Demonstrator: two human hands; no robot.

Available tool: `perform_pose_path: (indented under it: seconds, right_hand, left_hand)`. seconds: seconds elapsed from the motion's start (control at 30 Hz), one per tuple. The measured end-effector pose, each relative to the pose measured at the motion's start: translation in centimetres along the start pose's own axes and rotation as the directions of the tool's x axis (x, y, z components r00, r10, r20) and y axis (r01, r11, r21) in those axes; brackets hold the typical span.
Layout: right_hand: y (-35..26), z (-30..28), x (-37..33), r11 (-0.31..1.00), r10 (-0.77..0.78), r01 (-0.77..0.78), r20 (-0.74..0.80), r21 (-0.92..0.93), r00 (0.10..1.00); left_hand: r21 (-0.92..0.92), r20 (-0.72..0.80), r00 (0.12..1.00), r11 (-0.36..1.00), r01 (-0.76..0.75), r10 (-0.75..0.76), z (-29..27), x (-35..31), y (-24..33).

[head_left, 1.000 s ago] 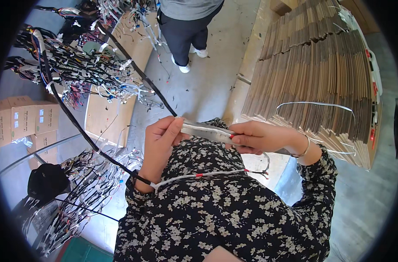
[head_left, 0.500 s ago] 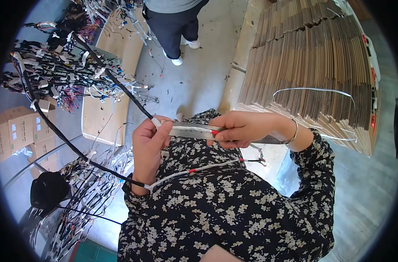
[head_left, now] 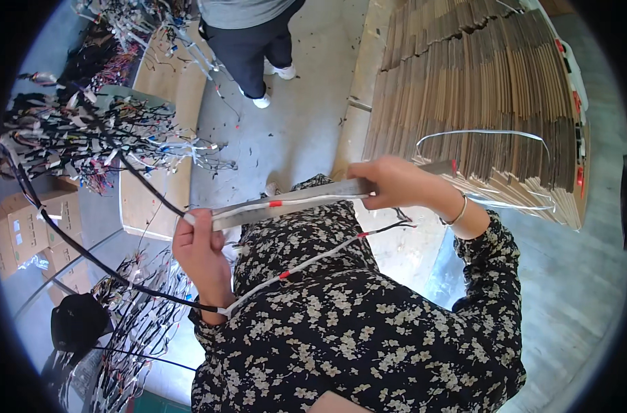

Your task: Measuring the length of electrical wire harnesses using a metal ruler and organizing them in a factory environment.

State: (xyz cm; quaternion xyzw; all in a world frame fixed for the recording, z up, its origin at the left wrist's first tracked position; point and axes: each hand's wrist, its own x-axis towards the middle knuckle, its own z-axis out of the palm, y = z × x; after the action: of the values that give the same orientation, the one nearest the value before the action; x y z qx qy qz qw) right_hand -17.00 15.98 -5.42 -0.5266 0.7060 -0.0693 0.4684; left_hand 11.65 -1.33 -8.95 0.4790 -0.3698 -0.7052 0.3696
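A steel ruler (head_left: 248, 217) is stretched between my two hands, and a white-wrapped wire branch with a red tape band (head_left: 275, 204) runs along it. My left hand (head_left: 199, 237) pinches the branch's near end against the ruler's left end, where a black-sleeved cable (head_left: 148, 184) joins. My right hand (head_left: 397, 183) is closed around the ruler and the branch farther along; the ruler's other end sticks out beyond it. A second white branch (head_left: 317, 259) with red bands slants from my left wrist across the floral shirt, joined to another black-sleeved cable (head_left: 86, 256).
Bundled wire harnesses (head_left: 86, 134) hang at the left, with more (head_left: 131, 323) below. Cardboard boxes (head_left: 31, 230) stand behind them. Stacked flat cardboard (head_left: 479, 103) fills the far right. A person in dark trousers (head_left: 248, 58) stands ahead, beside a wooden board (head_left: 169, 69).
My right hand has slid right along the ruler, uncovering more of it and the branch's red band. My left hand has moved left and a little down, taking the cable junction along.
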Motion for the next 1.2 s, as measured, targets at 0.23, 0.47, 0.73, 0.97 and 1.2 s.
perform_pose_path:
  seconds: [0.23,0.47,0.73,0.97,1.2]
  right_hand:
    - [2.6,-1.0,-2.3,0.996,-0.030,0.037,-0.093,0.082,0.995]
    - [4.7,-0.2,-3.9,0.997,-0.068,0.074,-0.163,0.034,0.984]
    - [3.4,4.9,-2.5,0.968,-0.099,-0.139,-0.828,-0.208,0.551]
    - [4.9,4.9,-3.0,0.714,0.135,-0.052,-0.064,0.698,0.989]
    - [7.7,7.4,-2.8,0.921,0.220,-0.067,-0.369,0.383,0.903]
  left_hand:
    - [-0.009,0.005,0.999,0.999,-0.051,0.051,-0.1,0.2,0.7]
    - [0.022,0.019,0.997,0.997,-0.070,0.070,0.7,0.1,1.0]
    - [0.055,0.017,0.989,0.987,-0.150,0.149,2.1,-0.2,1.0]
    - [0.161,-0.152,0.978,0.980,-0.119,0.143,1.5,0.2,1.2]
    - [0.138,-0.039,0.983,0.975,-0.174,0.181,0.5,-0.1,0.4]
